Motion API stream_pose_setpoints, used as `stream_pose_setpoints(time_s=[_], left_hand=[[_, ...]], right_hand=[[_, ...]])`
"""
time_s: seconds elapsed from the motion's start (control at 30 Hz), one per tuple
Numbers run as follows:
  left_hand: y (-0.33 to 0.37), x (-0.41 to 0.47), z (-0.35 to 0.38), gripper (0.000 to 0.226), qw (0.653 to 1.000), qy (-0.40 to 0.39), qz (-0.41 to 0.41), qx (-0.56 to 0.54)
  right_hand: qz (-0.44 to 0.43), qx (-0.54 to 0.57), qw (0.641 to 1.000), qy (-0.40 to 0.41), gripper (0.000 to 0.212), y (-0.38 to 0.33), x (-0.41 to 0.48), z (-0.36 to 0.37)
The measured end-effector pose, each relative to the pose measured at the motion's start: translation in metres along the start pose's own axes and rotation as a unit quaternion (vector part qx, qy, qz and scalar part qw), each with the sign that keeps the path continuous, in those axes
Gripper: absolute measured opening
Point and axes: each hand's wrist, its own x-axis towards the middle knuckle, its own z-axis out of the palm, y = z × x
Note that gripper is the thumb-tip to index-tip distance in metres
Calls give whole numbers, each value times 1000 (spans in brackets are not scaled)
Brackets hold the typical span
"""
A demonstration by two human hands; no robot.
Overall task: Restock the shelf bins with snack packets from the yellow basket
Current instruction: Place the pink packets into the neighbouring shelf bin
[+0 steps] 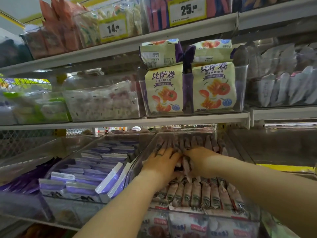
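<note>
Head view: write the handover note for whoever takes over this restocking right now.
The left hand lies with straight fingers on the back row of pink packets in the clear bin.
The right hand seems curled round a few packets, upright mid-bin between both hands.
Done: the front row stands packed and the back row looks nearly full.
Left: seat this handful in the gap.
The yellow basket is out of view, so remaining stock cannot be told.
</note>
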Motion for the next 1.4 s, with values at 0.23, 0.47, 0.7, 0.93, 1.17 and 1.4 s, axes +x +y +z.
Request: stream_pose_setpoints(time_s=[0.23, 0.47, 0.7, 0.93, 1.17, 1.4], left_hand=[[5, -56, -45, 40, 986, 139, 16, -85], [-9, -198, -55, 24, 929, 328, -57, -161], [-51, -391, 16, 22, 933, 240, -236, -127], [-62, -578, 95, 20, 856, 133, -476, -149], [-65, -702, 184, 23, 759, -151, -596, -215], [-66, -755, 237, 43, 713, -398, -541, -201]], right_hand=[[-5, 60, 992, 107, 78, -1, -43, -12], [-226, 181, 903, 318, 26, -107, -96, 41], [-359, 184, 905, 136, 23, -251, -118, 165], [-440, 68, 882, -155, 33, -363, -122, 316], [-463, -10, 821, -333, 41, -427, -117, 453], [-437, -65, 783, -438, 59, -459, -119, 574]])
